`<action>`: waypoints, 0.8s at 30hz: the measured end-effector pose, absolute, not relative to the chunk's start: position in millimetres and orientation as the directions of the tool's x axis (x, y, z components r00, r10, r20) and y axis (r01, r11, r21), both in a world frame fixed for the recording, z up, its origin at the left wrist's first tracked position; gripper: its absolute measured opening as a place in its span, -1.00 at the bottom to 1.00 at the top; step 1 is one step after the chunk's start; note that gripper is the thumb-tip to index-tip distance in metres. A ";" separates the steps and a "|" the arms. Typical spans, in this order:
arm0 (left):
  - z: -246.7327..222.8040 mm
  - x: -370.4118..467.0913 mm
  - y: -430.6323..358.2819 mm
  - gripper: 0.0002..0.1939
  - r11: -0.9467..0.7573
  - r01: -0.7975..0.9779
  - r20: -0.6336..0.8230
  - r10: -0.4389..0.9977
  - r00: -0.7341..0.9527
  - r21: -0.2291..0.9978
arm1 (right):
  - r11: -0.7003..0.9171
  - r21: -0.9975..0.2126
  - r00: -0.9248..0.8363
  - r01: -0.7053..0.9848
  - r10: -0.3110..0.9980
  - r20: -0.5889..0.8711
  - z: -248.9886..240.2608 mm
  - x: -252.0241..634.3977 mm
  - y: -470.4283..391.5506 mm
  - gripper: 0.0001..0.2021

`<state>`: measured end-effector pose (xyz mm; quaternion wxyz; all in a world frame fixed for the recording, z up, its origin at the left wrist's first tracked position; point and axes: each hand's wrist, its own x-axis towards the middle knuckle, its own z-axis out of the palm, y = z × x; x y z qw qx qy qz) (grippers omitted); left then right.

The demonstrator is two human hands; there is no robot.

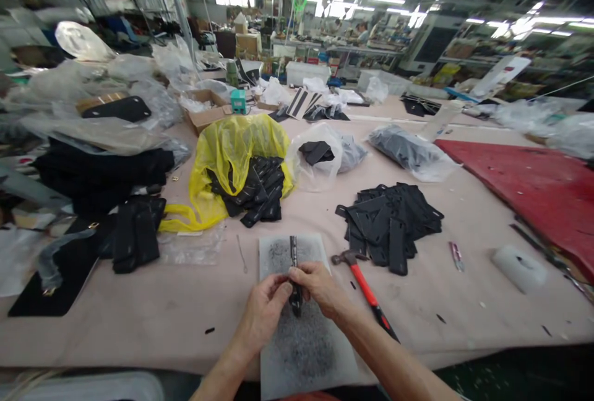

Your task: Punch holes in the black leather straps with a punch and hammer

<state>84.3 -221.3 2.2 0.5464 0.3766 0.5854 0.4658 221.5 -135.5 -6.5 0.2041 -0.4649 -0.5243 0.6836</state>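
Observation:
A narrow, dark, shiny metal punch (294, 250) is between my hands, over a speckled pale board (301, 351). My right hand (320, 286) is closed around it from the right, thumb near its middle. From the left, my left hand (266, 308) has thumb and fingers pinched together against the punch's side. Whether a small piece lies in that pinch is hidden. Right of the board rests a claw hammer (364, 283) with a red and black handle. Beyond it is a heap of black strap-like pieces (398, 252).
A yellow plastic bag (241, 132) spilling black pieces lies beyond the board, with clear bags (320, 172) beside it. At right are a pink-handled cutter (456, 257), a white roll (520, 268) and a red sheet (533, 178). Black pouches (137, 234) lie left.

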 end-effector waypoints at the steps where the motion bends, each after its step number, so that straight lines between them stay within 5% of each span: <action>1: 3.8 86.8 -216.3 -0.62 0.296 -0.135 -0.308 0.948 -0.080 0.946 | -0.347 -0.909 -0.472 0.230 0.777 -0.416 -6.5 220.5 -135.9 -0.60; 10: -11.1 99.8 -206.2 -0.70 0.298 -0.217 -0.328 0.938 -0.116 0.930 | 0.000 -0.881 -0.455 0.474 0.856 -0.245 -12.7 212.8 -142.1 -0.71; 15: -34.4 96.8 -201.3 -0.52 0.155 -0.460 -0.250 0.956 -0.152 0.874 | 0.022 -0.871 -0.481 0.492 0.840 -0.250 -10.9 207.2 -116.7 -0.53; 24: -95.3 114.1 -198.6 -0.50 0.018 -0.250 -0.111 0.926 -0.362 0.968 | 0.114 -0.734 -0.345 0.670 0.923 -0.172 1.7 131.7 3.1 -0.82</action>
